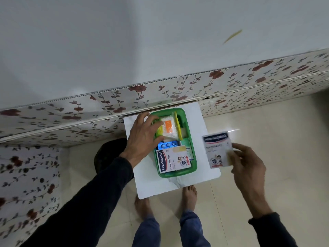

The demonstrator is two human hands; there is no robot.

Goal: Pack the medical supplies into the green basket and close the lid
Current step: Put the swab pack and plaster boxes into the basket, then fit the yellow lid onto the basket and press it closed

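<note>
Right hand [246, 163] pinching flat cardboard box [217, 150], green basket [193, 148]

Left hand [142, 138] hides the green basket's [193, 157] near-left rim; held box [218, 150] print blurred.

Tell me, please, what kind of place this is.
Probably a room in a home, not a clinic. A mattress with a flower pattern runs along the wall, the floor is pale tile, and the person stands barefoot by a white board holding the green basket.

Left hand [142, 138] blocking the green basket [193, 157] far-left corner, plaster box [173, 161] filling the near end, white board [201, 120] lying bare to the right.
</note>
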